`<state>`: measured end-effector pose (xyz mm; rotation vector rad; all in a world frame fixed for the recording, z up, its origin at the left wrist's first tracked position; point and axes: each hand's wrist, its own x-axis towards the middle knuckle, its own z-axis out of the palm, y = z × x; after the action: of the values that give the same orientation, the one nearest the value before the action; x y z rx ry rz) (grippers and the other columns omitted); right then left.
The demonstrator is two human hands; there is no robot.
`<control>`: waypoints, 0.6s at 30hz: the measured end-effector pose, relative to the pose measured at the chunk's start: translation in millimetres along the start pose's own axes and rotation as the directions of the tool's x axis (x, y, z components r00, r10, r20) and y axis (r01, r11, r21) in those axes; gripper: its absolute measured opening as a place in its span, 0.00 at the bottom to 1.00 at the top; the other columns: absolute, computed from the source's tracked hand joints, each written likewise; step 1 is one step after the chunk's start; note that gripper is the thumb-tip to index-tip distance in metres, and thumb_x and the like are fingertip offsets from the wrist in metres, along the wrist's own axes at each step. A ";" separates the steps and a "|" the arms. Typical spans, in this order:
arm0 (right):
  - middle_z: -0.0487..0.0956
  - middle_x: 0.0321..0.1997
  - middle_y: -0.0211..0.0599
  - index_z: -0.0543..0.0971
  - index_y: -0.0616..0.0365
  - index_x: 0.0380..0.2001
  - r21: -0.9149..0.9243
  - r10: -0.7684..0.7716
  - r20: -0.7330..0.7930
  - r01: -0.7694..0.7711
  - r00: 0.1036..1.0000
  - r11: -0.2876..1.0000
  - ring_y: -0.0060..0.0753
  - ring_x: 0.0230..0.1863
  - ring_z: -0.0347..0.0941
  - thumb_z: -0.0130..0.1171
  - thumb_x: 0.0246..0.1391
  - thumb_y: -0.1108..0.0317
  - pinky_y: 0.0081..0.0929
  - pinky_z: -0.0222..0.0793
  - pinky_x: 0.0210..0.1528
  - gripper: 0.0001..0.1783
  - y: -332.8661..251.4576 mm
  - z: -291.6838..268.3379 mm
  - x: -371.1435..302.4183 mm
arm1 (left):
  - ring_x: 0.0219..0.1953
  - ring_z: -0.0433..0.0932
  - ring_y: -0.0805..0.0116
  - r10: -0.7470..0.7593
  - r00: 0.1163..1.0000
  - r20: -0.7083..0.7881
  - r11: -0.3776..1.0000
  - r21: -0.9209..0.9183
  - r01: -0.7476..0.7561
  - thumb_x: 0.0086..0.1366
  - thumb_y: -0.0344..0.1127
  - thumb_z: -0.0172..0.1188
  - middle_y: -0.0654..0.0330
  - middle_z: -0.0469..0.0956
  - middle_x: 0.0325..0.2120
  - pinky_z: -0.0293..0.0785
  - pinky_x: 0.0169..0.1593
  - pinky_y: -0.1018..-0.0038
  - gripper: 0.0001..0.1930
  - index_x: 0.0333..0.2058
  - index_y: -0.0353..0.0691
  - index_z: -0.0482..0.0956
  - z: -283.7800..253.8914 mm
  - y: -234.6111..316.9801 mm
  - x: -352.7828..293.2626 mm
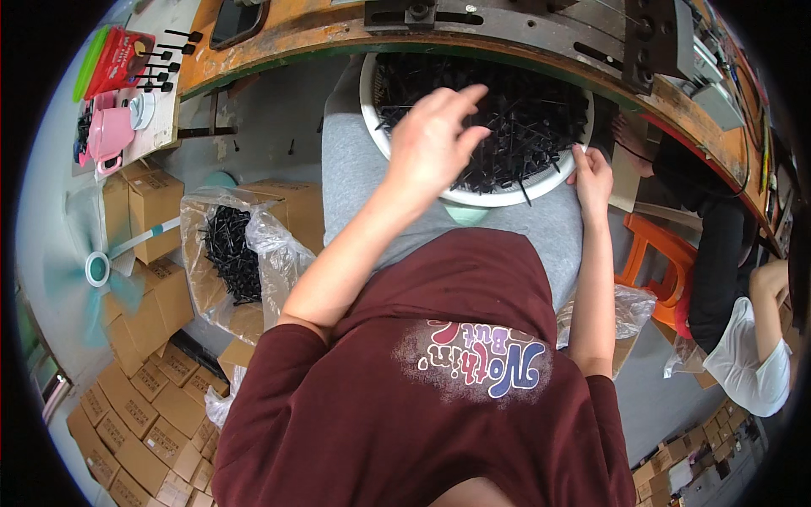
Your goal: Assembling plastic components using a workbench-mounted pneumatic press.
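A round white basket [500,198] rests on my lap, tucked under the front edge of the workbench. Inside it is a heap of thin black stick-like pieces [515,127], several of them with a wider end. Over the left part of the heap is my left hand [435,139], fingers and thumb apart, with nothing visible in it. My right hand [591,176] grips the basket's rim on the right side, its fingertips partly hidden.
The wooden workbench [296,35] carries dark metal fixtures [414,13] and a phone [239,21]. On the left are a pink container [110,131], a fan [97,269], stacked cartons [139,414] and a plastic-lined box of black pieces [230,253]. A co-worker [718,279] sits right, beside an orange stool [659,262].
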<state>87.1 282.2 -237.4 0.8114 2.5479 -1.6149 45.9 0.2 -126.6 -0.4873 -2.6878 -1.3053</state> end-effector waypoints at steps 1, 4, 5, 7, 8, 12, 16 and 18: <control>0.78 0.18 0.27 0.79 0.64 0.35 -0.003 -0.002 -0.006 0.002 1.000 1.000 0.15 0.16 0.69 0.58 0.61 0.59 0.16 0.59 0.22 0.16 -1.5 0.0 -0.9 | 0.25 0.72 0.74 -0.045 0.999 -0.012 0.999 -0.021 0.044 0.55 0.32 0.69 0.63 0.79 0.34 0.72 0.32 0.76 0.23 0.51 0.44 0.78 -8.5 -3.0 1.4; 0.78 0.18 0.27 0.79 0.65 0.37 -0.003 -0.010 -0.022 0.010 1.000 1.000 0.15 0.17 0.69 0.59 0.60 0.58 0.17 0.60 0.22 0.17 -0.4 -0.3 -2.3 | 0.27 0.71 0.76 -0.102 0.990 -0.100 0.991 0.072 0.109 0.55 0.33 0.69 0.63 0.80 0.37 0.72 0.35 0.77 0.25 0.53 0.45 0.77 -39.5 -19.8 -10.5; 0.78 0.18 0.28 0.79 0.65 0.37 -0.007 0.001 -0.029 -0.001 1.000 1.000 0.15 0.17 0.69 0.59 0.60 0.58 0.17 0.60 0.22 0.17 1.7 -1.6 -2.2 | 0.28 0.72 0.76 -0.124 0.984 -0.126 0.986 0.094 0.136 0.55 0.32 0.69 0.63 0.79 0.38 0.72 0.36 0.77 0.25 0.53 0.45 0.77 -45.4 -31.1 -18.5; 0.78 0.18 0.28 0.79 0.65 0.38 -0.008 0.004 -0.031 -0.004 1.000 1.000 0.15 0.17 0.69 0.60 0.59 0.58 0.18 0.61 0.23 0.18 3.1 -0.5 1.4 | 0.33 0.75 0.73 -0.214 0.966 -0.148 0.971 0.076 0.227 0.56 0.32 0.68 0.62 0.79 0.38 0.74 0.38 0.75 0.24 0.53 0.44 0.77 -55.6 -54.0 -36.9; 0.78 0.18 0.29 0.78 0.65 0.40 -0.004 0.014 -0.041 -0.014 0.999 1.000 0.17 0.16 0.70 0.60 0.59 0.57 0.20 0.62 0.23 0.19 2.0 0.7 1.9 | 0.35 0.76 0.71 -0.255 0.954 -0.157 0.961 0.066 0.268 0.57 0.32 0.67 0.62 0.79 0.38 0.75 0.39 0.74 0.23 0.53 0.44 0.77 -58.2 -66.6 -45.4; 0.78 0.18 0.31 0.77 0.65 0.42 -0.020 -0.020 -0.052 0.019 0.998 1.000 0.19 0.16 0.70 0.59 0.60 0.58 0.21 0.62 0.22 0.18 0.3 3.8 2.6 | 0.45 0.76 0.68 -0.462 0.870 -0.174 0.884 -0.169 0.436 0.59 0.33 0.67 0.57 0.77 0.46 0.77 0.45 0.73 0.22 0.52 0.41 0.76 -60.3 -106.9 -65.7; 0.78 0.18 0.31 0.78 0.64 0.41 -0.029 -0.023 -0.028 0.022 0.999 0.999 0.19 0.16 0.71 0.59 0.60 0.58 0.22 0.63 0.22 0.18 0.4 2.3 1.1 | 0.56 0.73 0.63 -0.455 0.864 -0.215 0.878 -0.270 0.396 0.59 0.37 0.68 0.51 0.76 0.52 0.70 0.57 0.65 0.28 0.57 0.40 0.71 -46.6 -110.7 -39.3; 0.78 0.18 0.30 0.78 0.63 0.40 -0.003 0.007 -0.061 -0.007 0.998 1.000 0.19 0.16 0.70 0.59 0.60 0.57 0.23 0.64 0.22 0.17 2.2 6.6 3.3 | 0.59 0.70 0.60 -0.428 0.869 -0.248 0.903 -0.162 0.398 0.62 0.42 0.65 0.49 0.71 0.56 0.69 0.59 0.66 0.30 0.60 0.37 0.68 -35.5 -119.4 -16.3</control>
<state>83.5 278.7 -243.3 0.8813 2.5845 -1.6078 20.1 -100.4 -197.2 0.2746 -2.5725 -1.4879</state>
